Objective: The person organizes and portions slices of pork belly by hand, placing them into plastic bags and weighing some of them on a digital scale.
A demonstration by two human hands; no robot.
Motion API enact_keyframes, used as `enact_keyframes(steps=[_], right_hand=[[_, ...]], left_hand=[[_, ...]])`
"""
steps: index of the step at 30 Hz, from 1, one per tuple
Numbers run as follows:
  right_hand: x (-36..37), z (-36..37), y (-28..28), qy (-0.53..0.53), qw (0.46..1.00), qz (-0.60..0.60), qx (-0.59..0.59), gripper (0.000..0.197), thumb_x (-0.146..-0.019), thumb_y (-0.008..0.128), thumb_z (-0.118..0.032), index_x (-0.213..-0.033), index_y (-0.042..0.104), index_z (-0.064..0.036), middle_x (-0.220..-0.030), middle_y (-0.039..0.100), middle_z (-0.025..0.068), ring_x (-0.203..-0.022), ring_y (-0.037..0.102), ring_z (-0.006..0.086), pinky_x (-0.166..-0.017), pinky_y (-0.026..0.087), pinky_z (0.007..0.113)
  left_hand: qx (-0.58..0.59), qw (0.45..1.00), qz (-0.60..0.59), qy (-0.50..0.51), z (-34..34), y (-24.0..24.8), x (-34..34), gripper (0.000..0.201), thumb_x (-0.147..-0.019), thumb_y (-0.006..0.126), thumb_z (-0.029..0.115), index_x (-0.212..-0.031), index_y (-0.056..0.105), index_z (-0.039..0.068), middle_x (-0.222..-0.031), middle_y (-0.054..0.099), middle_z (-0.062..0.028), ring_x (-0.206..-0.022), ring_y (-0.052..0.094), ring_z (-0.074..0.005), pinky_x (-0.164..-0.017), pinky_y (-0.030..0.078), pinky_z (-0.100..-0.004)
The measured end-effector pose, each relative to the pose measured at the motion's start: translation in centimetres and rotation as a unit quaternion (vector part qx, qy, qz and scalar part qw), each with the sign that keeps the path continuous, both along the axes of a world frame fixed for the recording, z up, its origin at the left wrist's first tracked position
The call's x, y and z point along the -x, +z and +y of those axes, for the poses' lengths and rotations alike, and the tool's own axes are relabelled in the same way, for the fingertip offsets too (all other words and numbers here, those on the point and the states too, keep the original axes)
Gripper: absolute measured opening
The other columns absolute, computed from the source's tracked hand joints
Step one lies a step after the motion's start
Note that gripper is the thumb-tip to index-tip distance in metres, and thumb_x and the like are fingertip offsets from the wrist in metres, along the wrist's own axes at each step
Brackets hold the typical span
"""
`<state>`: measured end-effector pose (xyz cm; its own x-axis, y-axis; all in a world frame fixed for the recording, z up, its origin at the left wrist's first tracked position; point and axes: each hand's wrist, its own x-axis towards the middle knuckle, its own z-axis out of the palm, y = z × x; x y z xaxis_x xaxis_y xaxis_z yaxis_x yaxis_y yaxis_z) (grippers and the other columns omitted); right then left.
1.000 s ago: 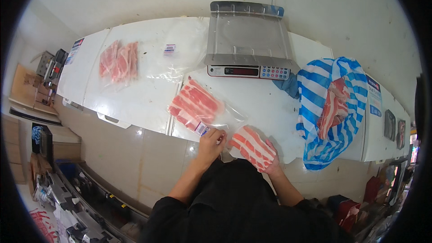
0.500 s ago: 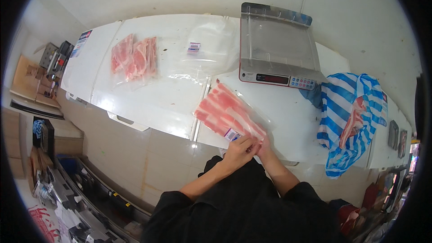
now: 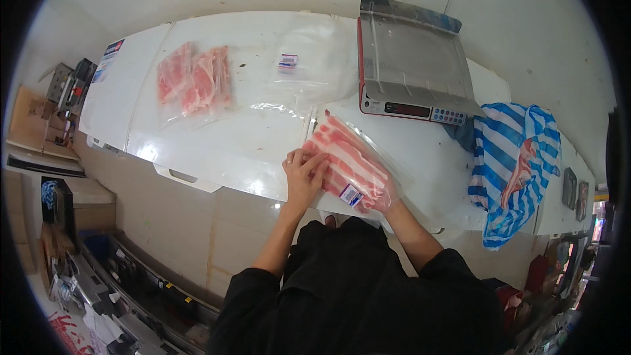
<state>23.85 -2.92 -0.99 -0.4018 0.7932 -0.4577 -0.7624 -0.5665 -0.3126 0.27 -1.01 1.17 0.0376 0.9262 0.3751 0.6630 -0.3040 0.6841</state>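
Observation:
A clear plastic bag of sliced, streaky pink-and-white meat (image 3: 351, 167) lies slantwise at the table's near edge, with a small printed label near its lower end. My left hand (image 3: 304, 172) rests on the bag's left side, its fingers apart and laid over the plastic. At the lower right end, my right hand (image 3: 389, 201) is at the bag's mouth and appears to reach inside under the plastic. Its fingers are hidden by the plastic and the meat, so their grip does not show.
Beyond the bag stands a scale (image 3: 417, 59) with a metal pan. Flat clear bags (image 3: 315, 59) lie left of it, and packed meat slices (image 3: 197, 82) lie farther left. A blue-and-white striped bag (image 3: 496, 148) with meat sits at the right. The white table (image 3: 253, 151) ends close to me.
My left hand has left the bag's lower end and moved up and left onto its side. My right hand has shifted slightly up and right, its fingers now covered by the plastic.

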Motion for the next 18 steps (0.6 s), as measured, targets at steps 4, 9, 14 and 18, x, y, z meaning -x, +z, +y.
enact_keyframes(steps=[4,9,14,18], right_hand=[[0.1,0.0,0.3,0.011,0.998,0.043,0.043,0.055,-0.108,0.055,-0.041,-0.149,0.055,-0.0032,-0.142,0.066,0.0158,-0.128,0.065,0.0301,-0.11,0.053,0.047],[-2.7,-2.9,1.3,-0.051,0.994,-0.093,0.024,0.051,-0.112,0.05,-0.034,-0.152,0.052,-0.0035,-0.148,0.061,0.0169,-0.133,0.062,0.0291,-0.11,0.052,0.046],[-6.6,-6.9,-0.2,-0.075,0.913,-0.355,-0.186,0.044,-0.105,0.059,-0.005,-0.148,0.057,-0.0032,-0.143,0.066,0.0147,-0.134,0.061,0.0282,-0.11,0.052,0.043],[-7.2,-8.7,0.9,-0.044,0.783,-0.558,-0.271,0.04,-0.095,0.062,0.01,-0.132,0.07,-0.0013,-0.131,0.073,0.0125,-0.131,0.065,0.028,-0.11,0.051,0.04]], left_hand=[[-0.004,1.0,0.001,-0.02,0.6,-1.4,0.2,0.021,-0.085,0.084,0.024,-0.105,0.084,0.018,-0.116,0.067,-0.0039,-0.118,0.055,-0.028,-0.104,0.035,-0.0477],[-0.016,1.0,-0.008,-0.009,0.3,-1.4,-0.2,0.021,-0.083,0.086,0.024,-0.103,0.085,0.018,-0.114,0.067,-0.0029,-0.116,0.056,-0.028,-0.104,0.036,-0.0471],[0.003,1.0,-0.01,-0.011,0.2,-1.4,-0.2,0.025,-0.081,0.088,0.027,-0.104,0.084,0.017,-0.115,0.067,-0.0031,-0.117,0.055,-0.0284,-0.104,0.037,-0.0468],[-0.001,1.0,0.02,-0.013,0.3,-1.2,-0.1,0.034,-0.077,0.092,0.029,-0.107,0.083,0.016,-0.118,0.067,-0.0062,-0.118,0.055,-0.0307,-0.104,0.038,-0.0476]])
